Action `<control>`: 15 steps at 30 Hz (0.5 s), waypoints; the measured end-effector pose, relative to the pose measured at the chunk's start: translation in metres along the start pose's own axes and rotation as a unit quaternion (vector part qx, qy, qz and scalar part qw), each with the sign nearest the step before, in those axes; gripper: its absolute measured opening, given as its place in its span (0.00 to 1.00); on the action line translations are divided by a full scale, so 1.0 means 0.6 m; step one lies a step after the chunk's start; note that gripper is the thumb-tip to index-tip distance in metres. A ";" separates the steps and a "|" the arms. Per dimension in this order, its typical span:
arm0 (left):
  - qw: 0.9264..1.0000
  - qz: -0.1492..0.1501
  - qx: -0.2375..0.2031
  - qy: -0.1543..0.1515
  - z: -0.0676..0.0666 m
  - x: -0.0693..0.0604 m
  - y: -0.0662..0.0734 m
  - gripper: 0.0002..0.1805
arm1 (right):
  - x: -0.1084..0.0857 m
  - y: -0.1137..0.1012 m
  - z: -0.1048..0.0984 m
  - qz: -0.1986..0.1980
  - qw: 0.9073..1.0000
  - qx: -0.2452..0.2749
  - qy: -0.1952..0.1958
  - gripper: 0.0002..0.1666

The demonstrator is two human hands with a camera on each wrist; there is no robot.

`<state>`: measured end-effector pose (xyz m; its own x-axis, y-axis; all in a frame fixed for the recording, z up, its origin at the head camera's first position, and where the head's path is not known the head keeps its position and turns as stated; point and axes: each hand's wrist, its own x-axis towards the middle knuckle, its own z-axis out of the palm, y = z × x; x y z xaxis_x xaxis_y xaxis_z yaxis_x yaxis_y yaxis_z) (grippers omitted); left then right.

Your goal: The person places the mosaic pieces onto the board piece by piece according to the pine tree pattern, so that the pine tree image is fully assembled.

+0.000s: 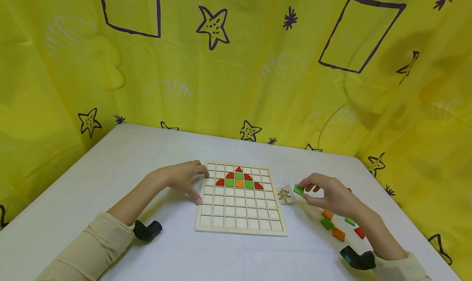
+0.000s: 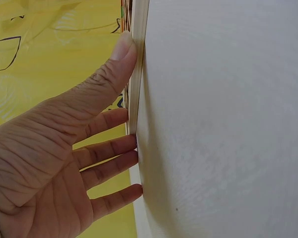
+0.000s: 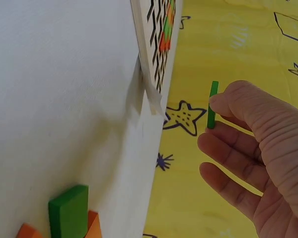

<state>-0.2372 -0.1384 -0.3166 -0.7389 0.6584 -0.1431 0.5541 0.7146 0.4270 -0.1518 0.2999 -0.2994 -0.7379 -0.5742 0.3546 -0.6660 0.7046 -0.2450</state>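
Head view: one pale wooden grid board (image 1: pixel 241 234), flat on a white table (image 1: pixel 177 256). Set in its cells, stepped: one red triangular tile (image 1: pixel 239 169) at the peak; below it, one green square tile (image 1: pixel 239 176) between two red rounded tiles; in the third row, one orange square tile (image 1: pixel 239 184) at centre, a green tile on each side, red rounded tiles at both ends.

Left hand (image 1: pixel 183 178): at the board's left edge, fingers extended and spread, fingertips touching the edge, nothing grasped.

Right hand (image 1: pixel 333 196): thumb and forefinger pinching one thin green tile (image 1: pixel 298 189), raised above the table, right of the board; remaining fingers loosely bent, apart from the tile.

One small patterned paper card (image 1: pixel 286 194): beside the board's right edge, near the pinched tile.

Loose tiles (image 1: pixel 339 234), orange, green and red: on the table, beneath and around the right forearm.

Backdrop: yellow curtain (image 1: pixel 243 92) with dark starfish outlines.
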 end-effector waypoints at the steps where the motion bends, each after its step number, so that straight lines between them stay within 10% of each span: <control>1: 1.000 -0.001 0.000 0.000 0.000 0.000 0.000 0.42 | 0.003 -0.001 0.002 -0.006 1.000 0.000 0.001 0.19; 15: 1.000 0.001 0.002 0.002 -0.002 -0.002 0.003 0.43 | 0.055 -0.027 0.021 -0.001 0.999 0.031 -0.034 0.16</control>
<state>-0.2359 -0.1380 -0.3148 -0.7385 0.6598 -0.1390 0.5575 0.7135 0.4244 -0.1667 0.2643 -0.2952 -0.7412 -0.6040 0.2928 -0.6711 0.6773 -0.3015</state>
